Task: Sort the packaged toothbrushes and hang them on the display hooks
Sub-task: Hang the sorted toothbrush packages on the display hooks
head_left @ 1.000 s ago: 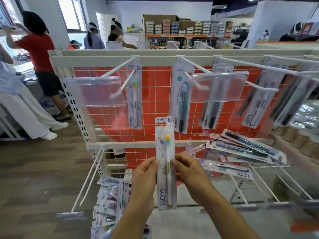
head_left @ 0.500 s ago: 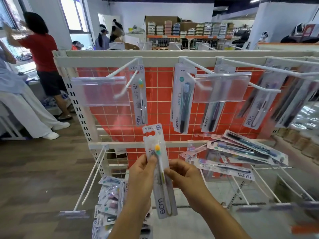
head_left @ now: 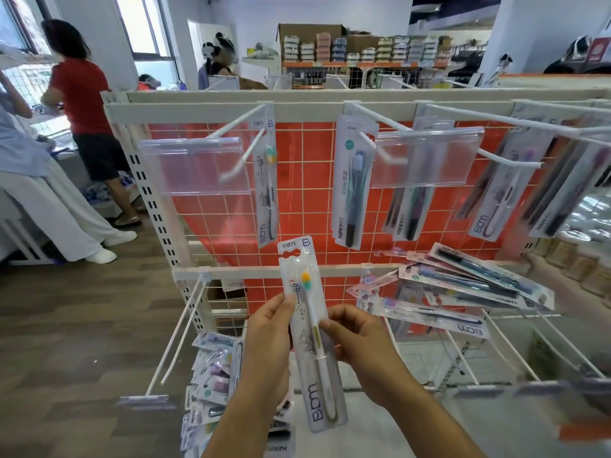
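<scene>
glossy flat toothbrush pack (head_left: 310, 332), left hand (head_left: 269, 338), right hand (head_left: 360, 338) pinching

Single head-worn wide-angle view, facing forward and down, close to the display rack (head_left: 297, 107), hands nearest

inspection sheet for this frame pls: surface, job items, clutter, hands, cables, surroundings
Surface: white rack with orange grid back.
Job's things: held pack, upright, slightly tilted; matching pack hangs on top-left hook; other packs hang to the right.
Clutter: loose packs strewn on lower hooks; pile low left.
Grippers: left hand and right hand pinch the held pack's edges.
Cables: nothing seen.
Surroundings: shop, people at left, stocked shelves behind.
</scene>
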Demonstrator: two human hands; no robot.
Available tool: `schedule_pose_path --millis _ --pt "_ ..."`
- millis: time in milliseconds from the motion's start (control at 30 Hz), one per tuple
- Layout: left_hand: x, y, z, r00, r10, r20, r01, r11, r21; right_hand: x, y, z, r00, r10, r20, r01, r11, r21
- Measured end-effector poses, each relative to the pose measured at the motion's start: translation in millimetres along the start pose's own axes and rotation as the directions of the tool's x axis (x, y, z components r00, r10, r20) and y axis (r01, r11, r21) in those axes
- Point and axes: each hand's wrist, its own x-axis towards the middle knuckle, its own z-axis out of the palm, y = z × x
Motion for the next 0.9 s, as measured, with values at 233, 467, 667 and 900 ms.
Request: schedule_pose_path --millis 233,467,667,900 --pt "-2.1 0.2 3.1 1.0 -0.026 0.005 0.027 0.998 -0.058 -3.4 1.7 -2.0 1.0 0.028 -0.001 -0.028 0.999 0.046" --pt "-9.4 -2.1 7.8 0.999 -0.031 0.008 0.032 0.995 -0.095 -12.1 5.0 -5.7 0.996 0.074 0.039 -0.075 0.996 0.038" --pt "-13.3 -9.9 11.1 1.0 -0.019 0.018 0.02 0.999 -0.048 -20.7 13.4 -12.0 0.992 0.115 0.053 -0.116 0.993 0.006" --pt "-13.8 -25.1 23.9 0.999 -0.003 0.038 0.003 1.0 0.009 -31.2 16.3 -27.3 0.996 0.091 0.026 -0.09 0.996 -0.017"
